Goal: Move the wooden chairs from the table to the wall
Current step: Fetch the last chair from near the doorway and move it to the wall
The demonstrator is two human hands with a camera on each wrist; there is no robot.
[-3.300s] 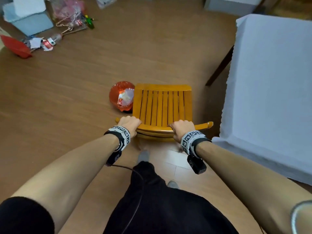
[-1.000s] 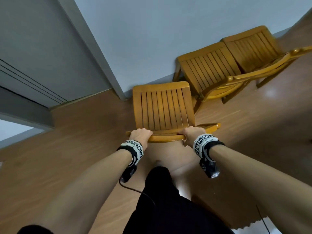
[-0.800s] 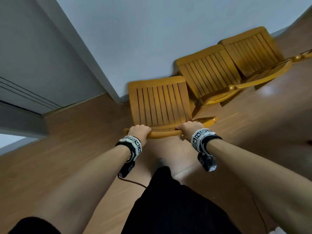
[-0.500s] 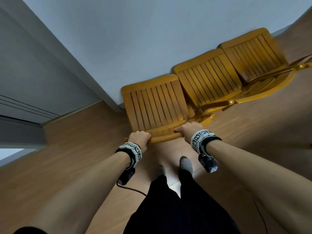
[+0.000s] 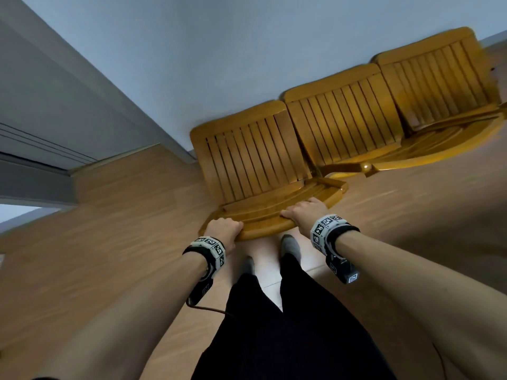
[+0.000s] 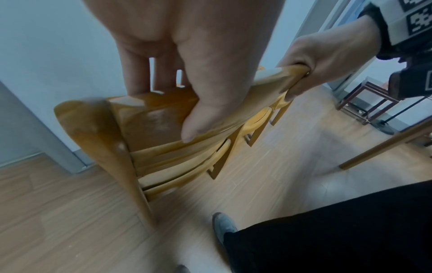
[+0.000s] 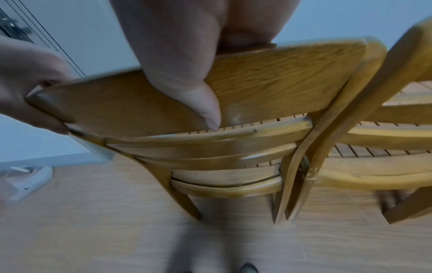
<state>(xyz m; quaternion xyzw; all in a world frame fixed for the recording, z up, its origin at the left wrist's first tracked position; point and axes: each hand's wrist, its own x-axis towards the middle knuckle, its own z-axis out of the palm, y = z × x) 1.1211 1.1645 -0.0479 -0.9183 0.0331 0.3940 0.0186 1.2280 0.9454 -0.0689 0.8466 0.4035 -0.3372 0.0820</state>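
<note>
Gripping item: left hand (image 5: 223,229), fingers over the front and thumb behind the top rail (image 7: 210,88), curled round its left end. Right hand (image 5: 306,213) likewise wraps the same rail nearer its right end (thumb pressed flat on the rail's back face in the right wrist view).

Item held: wooden chair (image 5: 252,163), slatted seat, curved ladder back, varnished. It stands at the wall (image 5: 247,50), leftmost of a row, seat front against or just short of the skirting; whether all legs are down cannot be told.

Adjacent: second chair (image 5: 343,119), back post touching or just beside the held chair's; third chair (image 5: 433,83) beyond it. Wood floor (image 5: 109,229) beneath.

Handling notes (judged, not measured): rigid frame, no give; moderately heavy, best carried two-handed. Varnish looks glossy and may be slippery, so a full wrap suits it better than a pinch. Top rail is the soundest hold, hands spread for balance. Knocks against the neighbouring post could mar the finish.
</note>
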